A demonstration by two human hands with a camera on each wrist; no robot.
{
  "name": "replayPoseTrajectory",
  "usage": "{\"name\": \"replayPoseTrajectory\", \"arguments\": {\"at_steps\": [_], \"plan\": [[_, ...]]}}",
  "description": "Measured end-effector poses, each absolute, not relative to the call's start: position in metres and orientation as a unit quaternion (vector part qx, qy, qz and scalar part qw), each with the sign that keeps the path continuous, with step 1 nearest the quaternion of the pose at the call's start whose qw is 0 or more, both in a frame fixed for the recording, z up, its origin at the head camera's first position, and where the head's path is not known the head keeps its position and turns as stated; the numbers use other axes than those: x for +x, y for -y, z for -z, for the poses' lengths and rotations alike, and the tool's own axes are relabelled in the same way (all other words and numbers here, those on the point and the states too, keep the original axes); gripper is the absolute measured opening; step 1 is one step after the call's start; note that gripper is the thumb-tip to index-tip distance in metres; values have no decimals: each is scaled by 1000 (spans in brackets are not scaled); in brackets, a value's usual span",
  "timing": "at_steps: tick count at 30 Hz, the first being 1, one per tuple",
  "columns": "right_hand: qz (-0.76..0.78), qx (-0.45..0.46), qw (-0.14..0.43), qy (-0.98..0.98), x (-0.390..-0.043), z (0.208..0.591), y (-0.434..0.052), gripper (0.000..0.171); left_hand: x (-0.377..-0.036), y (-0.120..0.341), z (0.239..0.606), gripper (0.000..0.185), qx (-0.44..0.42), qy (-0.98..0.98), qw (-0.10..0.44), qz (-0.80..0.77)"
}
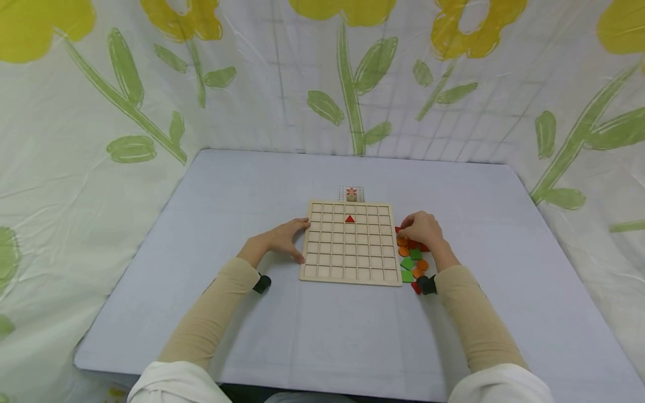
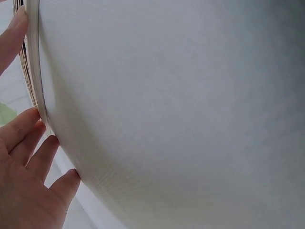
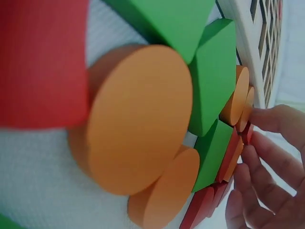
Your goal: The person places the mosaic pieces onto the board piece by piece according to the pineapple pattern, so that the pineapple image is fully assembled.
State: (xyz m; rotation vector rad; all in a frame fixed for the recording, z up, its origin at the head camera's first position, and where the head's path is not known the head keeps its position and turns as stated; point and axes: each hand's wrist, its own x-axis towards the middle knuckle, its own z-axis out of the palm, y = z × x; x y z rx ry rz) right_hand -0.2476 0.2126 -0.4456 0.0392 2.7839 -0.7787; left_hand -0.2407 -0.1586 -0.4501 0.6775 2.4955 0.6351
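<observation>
A pale wooden grid board (image 1: 350,267) lies flat on the table, with one red triangle (image 1: 350,219) set in a cell near its far edge. My left hand (image 1: 294,240) rests at the board's left edge. In the left wrist view its straight fingertips (image 2: 28,129) touch the board's rim (image 2: 33,71). My right hand (image 1: 410,232) is curled over a pile of coloured pieces (image 1: 412,258) right of the board. Its fingertips (image 3: 267,157) pinch a red piece (image 3: 248,135) at the pile's far end. Orange discs (image 3: 138,119) and green pieces (image 3: 214,76) lie closer to the wrist.
A small pattern card (image 1: 351,194) lies just beyond the board's far edge. The light blue table (image 1: 322,336) is enclosed by a white curtain with yellow flowers (image 1: 353,84) on three sides. A red block (image 3: 43,62) lies nearest the right wrist camera.
</observation>
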Motion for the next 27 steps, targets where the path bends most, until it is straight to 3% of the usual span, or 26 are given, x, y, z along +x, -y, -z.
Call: {"name": "replayPoseTrajectory", "arguments": {"at_steps": [15, 27], "plan": [[284, 9, 68, -956, -251, 437, -195, 31, -239, 162, 447, 101, 240, -914, 239, -226], [355, -43, 76, -931, -253, 442, -141, 27, -242, 159, 451, 101, 245, -912, 239, -227]]}}
